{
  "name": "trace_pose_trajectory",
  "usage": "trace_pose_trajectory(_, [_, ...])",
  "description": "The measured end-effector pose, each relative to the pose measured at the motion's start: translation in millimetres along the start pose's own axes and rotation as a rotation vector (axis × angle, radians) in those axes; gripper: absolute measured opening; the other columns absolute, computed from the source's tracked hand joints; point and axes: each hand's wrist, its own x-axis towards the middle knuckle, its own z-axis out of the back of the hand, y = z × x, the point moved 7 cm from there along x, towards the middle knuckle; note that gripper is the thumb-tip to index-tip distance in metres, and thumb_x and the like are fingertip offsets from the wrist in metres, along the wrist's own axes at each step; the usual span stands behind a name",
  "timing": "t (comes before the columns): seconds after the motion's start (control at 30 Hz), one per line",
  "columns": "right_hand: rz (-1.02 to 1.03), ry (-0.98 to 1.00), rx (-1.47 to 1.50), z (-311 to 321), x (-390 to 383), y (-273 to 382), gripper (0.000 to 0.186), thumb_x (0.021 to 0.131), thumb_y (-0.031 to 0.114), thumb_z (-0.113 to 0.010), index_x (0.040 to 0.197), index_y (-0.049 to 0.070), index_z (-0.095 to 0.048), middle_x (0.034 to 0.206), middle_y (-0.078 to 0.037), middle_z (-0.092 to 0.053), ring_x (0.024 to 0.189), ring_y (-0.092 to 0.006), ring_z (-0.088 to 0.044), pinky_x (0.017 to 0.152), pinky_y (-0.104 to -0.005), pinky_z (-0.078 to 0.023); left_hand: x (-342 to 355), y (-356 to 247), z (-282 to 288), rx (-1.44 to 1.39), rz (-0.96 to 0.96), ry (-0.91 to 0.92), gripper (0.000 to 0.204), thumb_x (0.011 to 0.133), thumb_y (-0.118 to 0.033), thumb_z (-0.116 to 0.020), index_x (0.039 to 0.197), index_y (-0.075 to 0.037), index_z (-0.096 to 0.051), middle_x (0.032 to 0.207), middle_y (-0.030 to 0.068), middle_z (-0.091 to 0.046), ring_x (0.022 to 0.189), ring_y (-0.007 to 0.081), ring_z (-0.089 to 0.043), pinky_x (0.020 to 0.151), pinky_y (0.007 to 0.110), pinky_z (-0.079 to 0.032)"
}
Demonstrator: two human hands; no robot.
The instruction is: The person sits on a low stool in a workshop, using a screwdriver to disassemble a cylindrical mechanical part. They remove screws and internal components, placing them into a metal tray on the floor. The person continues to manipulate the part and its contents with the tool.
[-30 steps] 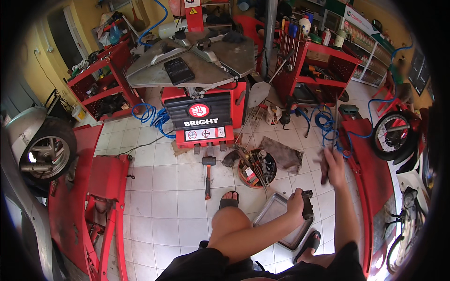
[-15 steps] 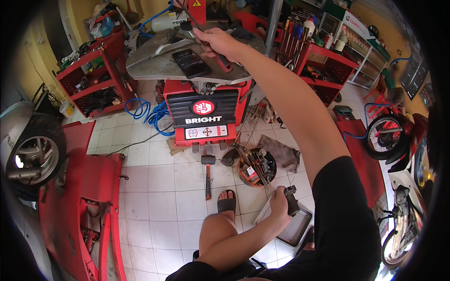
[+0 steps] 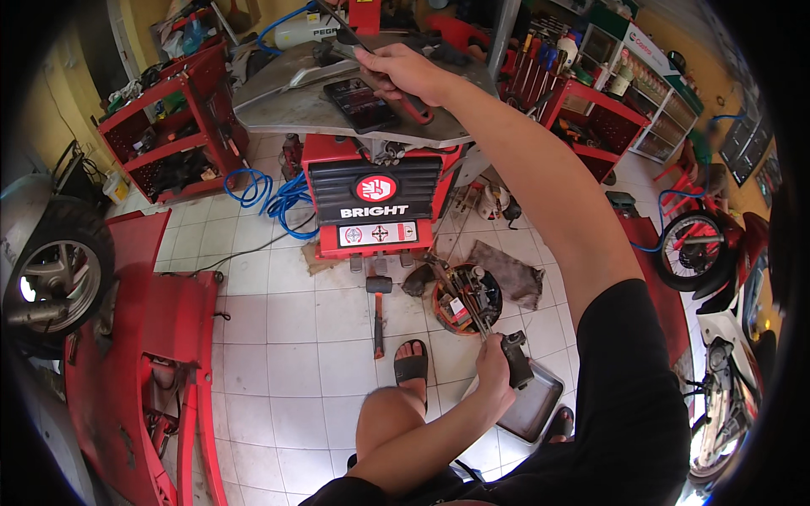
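Note:
My right hand [image 3: 408,72] reaches far forward over the grey metal table [image 3: 278,115] of a red machine. It is closed around a long tool with a red and black handle [image 3: 415,109]; a thin dark bar runs up and left beyond the fingers. Just left of this hand lies a dark phone [image 3: 361,106] on the table. Low in front of my body, my left hand [image 3: 494,375] is closed on a black blocky part [image 3: 516,360], whose exact kind I cannot make out. That part hangs above the edge of a shallow metal tray [image 3: 535,406] on the floor.
A rubber mallet [image 3: 379,314] lies on the tiles. Beside it stands a bucket [image 3: 439,314] full of tools, near a dirty cloth [image 3: 504,271]. Red lift platforms [image 3: 126,337] flank me, with motorcycles at both sides. A blue hose [image 3: 274,202] coils left of the machine.
The whole view has shifted slightly. My left hand and the black part have moved a little left, toward the bucket. My right hand keeps its hold on the tool at about the same place.

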Motion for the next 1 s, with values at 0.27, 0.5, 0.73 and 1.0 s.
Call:
trace_pose_trajectory(0.27, [-0.008,-0.008,0.003,-1.0,-1.3,1.3,0.048,0.107,0.048,-0.049,0.078,0.009,-0.047,0.06,0.003,-0.036,0.05,-0.0082,-0.034,0.05,-0.0259,-0.03,3.6,3.3,0.1,-0.002,0.013,0.018,0.036,0.098,-0.039,-0.049,0.103,-0.006,-0.062,0.079,0.0106,-0.064,0.067,0.0249,-0.066,0.062,0.04,-0.057])
trace_pose_trajectory(0.5, [0.011,-0.062,-0.026,19.9,-26.3,15.9,0.047,0.105,0.051,-0.05,0.087,0.007,-0.053,0.06,0.004,-0.038,0.047,-0.0085,-0.035,0.086,-0.0334,-0.052,1.9,3.0,-2.3,-0.014,-0.001,0.001,0.034,0.098,-0.037,-0.05,0.101,-0.006,-0.063,0.079,0.0108,-0.064,0.067,0.0252,-0.067,0.06,0.04,-0.057])
trace_pose_trajectory(0.73, [0.034,-0.269,-0.053,48.1,-166.9,12.7,0.049,0.107,0.049,-0.046,0.077,0.01,-0.043,0.053,0.004,-0.039,0.043,-0.0087,-0.039,0.104,-0.0392,-0.05,4.0,7.2,-5.7,-0.002,0.012,0.002,0.034,0.097,-0.038,-0.052,0.104,-0.007,-0.064,0.084,0.0085,-0.066,0.069,0.0252,-0.066,0.062,0.041,-0.057])
trace_pose_trajectory(1.0, [-0.747,-0.506,0.008,-7.8,-529.6,-185.4,0.045,0.104,0.044,-0.056,0.083,0.004,-0.06,0.059,-0.002,-0.057,0.049,-0.0116,-0.052,0.052,-0.0304,-0.047,16.8,19.2,-8.6,0.04,-0.015,-0.046,0.032,0.096,-0.037,-0.053,0.106,-0.008,-0.064,0.086,0.0083,-0.065,0.07,0.0257,-0.066,0.064,0.041,-0.056])
